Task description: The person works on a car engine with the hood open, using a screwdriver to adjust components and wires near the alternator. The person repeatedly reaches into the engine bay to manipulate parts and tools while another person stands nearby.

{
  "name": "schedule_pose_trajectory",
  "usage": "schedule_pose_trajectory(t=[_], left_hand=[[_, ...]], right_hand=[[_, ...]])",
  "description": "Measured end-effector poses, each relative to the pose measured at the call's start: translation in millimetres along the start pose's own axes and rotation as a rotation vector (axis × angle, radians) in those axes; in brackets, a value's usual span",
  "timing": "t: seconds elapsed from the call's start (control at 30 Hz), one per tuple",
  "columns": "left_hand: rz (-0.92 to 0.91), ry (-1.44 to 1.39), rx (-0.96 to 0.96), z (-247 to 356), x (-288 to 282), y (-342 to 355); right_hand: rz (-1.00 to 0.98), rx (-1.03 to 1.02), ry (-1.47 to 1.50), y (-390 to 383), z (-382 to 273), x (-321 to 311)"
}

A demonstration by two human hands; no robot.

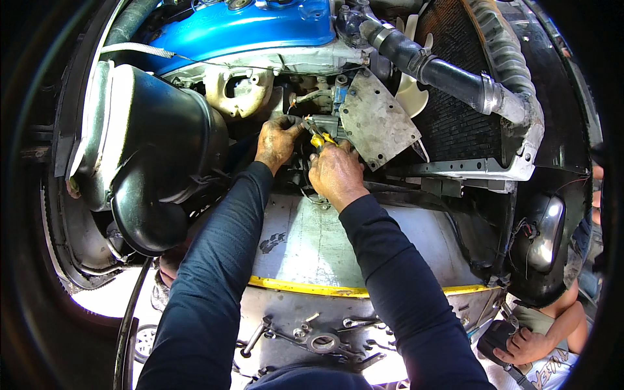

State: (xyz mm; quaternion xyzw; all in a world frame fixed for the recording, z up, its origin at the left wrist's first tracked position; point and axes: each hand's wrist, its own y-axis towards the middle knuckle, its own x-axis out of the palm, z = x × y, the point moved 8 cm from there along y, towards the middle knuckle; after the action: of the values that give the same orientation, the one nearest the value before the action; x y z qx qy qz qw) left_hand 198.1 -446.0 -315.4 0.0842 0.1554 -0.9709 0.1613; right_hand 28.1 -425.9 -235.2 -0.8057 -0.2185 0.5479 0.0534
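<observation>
Reaching into the engine bay, my right hand (338, 172) is closed around yellow-handled pliers (318, 138), whose jaws point up and to the left. Right beside the jaws, my left hand (276, 143) pinches something small between thumb and fingers; it is too small to make out. Both hands are in front of the engine, below a pale manifold casting (239, 93). A flat metal plate with holes (378, 118) stands just right of the pliers. Part of a blue fitting (339, 94) shows above them.
A blue valve cover (253, 26) tops the engine. The black air-cleaner housing (156, 123) is on the left, the radiator (455, 84) and its hose (429, 65) on the right. Wrenches and a ring-shaped part (323, 342) lie near me. Another person's hand (520, 346) shows lower right.
</observation>
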Motion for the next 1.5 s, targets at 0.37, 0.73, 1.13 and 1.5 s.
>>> schedule_pose_trajectory(t=[0.37, 0.73, 1.13, 1.5], left_hand=[[-0.1, 0.131, -0.058, 7.1, -4.2, -1.9], [-0.184, 0.307, 0.082, 21.9, 2.9, 0.0], [-0.157, 0.204, 0.042, -1.2, 8.5, 14.3], [-0.155, 0.096, -0.036, 3.5, 11.4, 13.4]], right_hand=[[0.021, -0.066, -0.004, 7.4, -3.4, -0.1], [0.075, -0.177, 0.113, 20.9, 3.3, 1.9], [0.06, -0.158, 0.133, 29.3, 7.4, 12.1], [0.082, -0.161, 0.123, 32.0, 10.0, 17.6]])
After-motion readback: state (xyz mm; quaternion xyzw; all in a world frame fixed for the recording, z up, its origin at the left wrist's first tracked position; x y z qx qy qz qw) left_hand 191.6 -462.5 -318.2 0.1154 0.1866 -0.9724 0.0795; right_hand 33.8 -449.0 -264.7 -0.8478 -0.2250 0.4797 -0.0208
